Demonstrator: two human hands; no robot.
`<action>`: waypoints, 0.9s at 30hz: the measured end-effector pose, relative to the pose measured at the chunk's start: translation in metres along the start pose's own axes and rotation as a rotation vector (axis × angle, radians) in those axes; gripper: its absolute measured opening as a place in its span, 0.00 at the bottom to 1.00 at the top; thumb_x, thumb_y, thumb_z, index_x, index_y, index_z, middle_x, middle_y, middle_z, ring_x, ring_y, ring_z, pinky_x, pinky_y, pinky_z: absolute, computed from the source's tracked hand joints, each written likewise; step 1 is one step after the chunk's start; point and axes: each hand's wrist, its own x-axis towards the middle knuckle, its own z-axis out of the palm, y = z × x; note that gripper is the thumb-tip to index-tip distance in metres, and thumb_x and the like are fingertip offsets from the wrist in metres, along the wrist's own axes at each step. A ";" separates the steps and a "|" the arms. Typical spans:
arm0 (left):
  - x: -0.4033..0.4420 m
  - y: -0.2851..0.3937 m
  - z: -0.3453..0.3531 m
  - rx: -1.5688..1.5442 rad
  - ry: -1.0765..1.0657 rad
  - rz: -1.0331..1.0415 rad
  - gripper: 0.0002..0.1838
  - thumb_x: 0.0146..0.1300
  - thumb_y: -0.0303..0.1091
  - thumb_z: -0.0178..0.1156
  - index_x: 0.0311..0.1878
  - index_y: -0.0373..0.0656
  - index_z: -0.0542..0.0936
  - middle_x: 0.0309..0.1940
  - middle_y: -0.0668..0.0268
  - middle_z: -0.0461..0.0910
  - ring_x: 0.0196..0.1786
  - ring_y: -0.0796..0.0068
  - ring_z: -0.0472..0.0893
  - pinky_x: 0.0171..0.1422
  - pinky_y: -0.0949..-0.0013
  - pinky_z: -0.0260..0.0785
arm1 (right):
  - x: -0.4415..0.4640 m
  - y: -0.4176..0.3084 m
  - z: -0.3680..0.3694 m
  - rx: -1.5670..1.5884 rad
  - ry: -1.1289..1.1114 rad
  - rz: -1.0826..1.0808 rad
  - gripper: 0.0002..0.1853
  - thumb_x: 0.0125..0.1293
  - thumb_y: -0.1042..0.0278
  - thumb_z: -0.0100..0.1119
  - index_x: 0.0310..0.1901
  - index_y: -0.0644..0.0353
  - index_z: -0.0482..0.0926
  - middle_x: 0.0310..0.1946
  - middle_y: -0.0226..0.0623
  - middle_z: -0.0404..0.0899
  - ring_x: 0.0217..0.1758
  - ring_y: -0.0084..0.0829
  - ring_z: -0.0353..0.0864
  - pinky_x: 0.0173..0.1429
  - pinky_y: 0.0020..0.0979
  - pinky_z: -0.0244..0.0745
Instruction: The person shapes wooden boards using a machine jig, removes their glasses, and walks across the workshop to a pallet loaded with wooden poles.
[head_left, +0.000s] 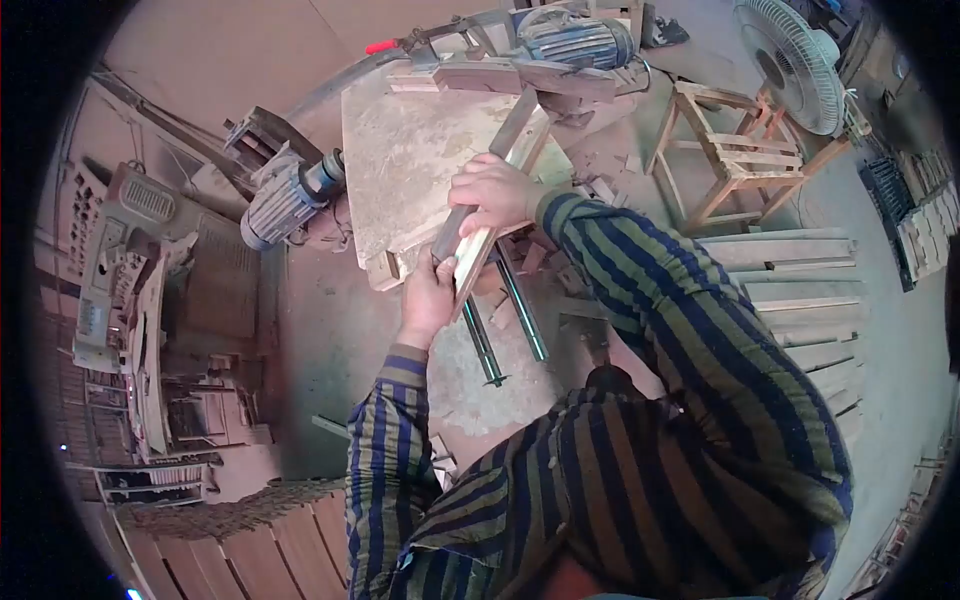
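"Where is the wooden bar lying?"

"It's slanting over the near edge of the desk; whether it's touching, I can't tell. The left fingers are gripping it near its lower end, the right fingers are clasping it higher, both hiding parts."

"What's getting cut off?"

"The fan, at the top. Any lettering on the left-hand motor is looking too small to read."

Matt wooden bar (seemingly smooth), glossy rods
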 end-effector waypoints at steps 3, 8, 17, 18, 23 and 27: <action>0.007 -0.005 0.009 0.042 0.036 0.015 0.17 0.64 0.40 0.49 0.53 0.42 0.69 0.32 0.48 0.79 0.38 0.47 0.78 0.41 0.53 0.69 | -0.002 0.008 0.009 -0.025 0.008 -0.002 0.20 0.48 0.46 0.59 0.34 0.53 0.76 0.32 0.29 0.72 0.43 0.32 0.70 0.56 0.36 0.57; 0.023 -0.018 0.013 0.042 0.053 0.026 0.17 0.63 0.41 0.50 0.52 0.43 0.71 0.33 0.48 0.79 0.38 0.47 0.78 0.42 0.54 0.68 | 0.005 0.022 0.020 -0.043 0.014 -0.012 0.20 0.49 0.46 0.59 0.34 0.53 0.76 0.32 0.29 0.72 0.44 0.33 0.70 0.58 0.36 0.55; 0.022 -0.058 0.045 -0.036 0.082 0.084 0.16 0.63 0.41 0.50 0.51 0.44 0.71 0.36 0.49 0.78 0.41 0.51 0.78 0.44 0.58 0.68 | -0.014 0.019 0.045 -0.079 -0.007 0.056 0.22 0.49 0.43 0.59 0.37 0.53 0.76 0.38 0.32 0.74 0.50 0.35 0.70 0.61 0.39 0.54; 0.028 -0.060 0.043 -0.064 0.087 0.117 0.16 0.63 0.40 0.50 0.51 0.44 0.71 0.36 0.49 0.78 0.40 0.52 0.78 0.44 0.58 0.68 | -0.010 0.022 0.045 -0.077 0.003 0.056 0.22 0.49 0.44 0.59 0.36 0.54 0.76 0.37 0.32 0.73 0.50 0.35 0.69 0.60 0.39 0.54; 0.086 -0.034 -0.003 -0.095 0.013 0.018 0.15 0.65 0.35 0.50 0.52 0.39 0.70 0.35 0.63 0.75 0.38 0.75 0.72 0.45 0.71 0.66 | 0.050 0.063 0.016 0.003 -0.012 0.087 0.22 0.47 0.45 0.61 0.36 0.54 0.75 0.36 0.32 0.72 0.50 0.34 0.69 0.60 0.38 0.54; 0.081 -0.014 -0.018 -0.135 -0.018 -0.035 0.14 0.65 0.35 0.50 0.51 0.39 0.70 0.33 0.62 0.75 0.37 0.75 0.72 0.44 0.71 0.66 | 0.053 0.058 0.007 0.010 0.006 0.124 0.22 0.46 0.45 0.62 0.35 0.54 0.76 0.36 0.32 0.73 0.51 0.34 0.69 0.62 0.38 0.52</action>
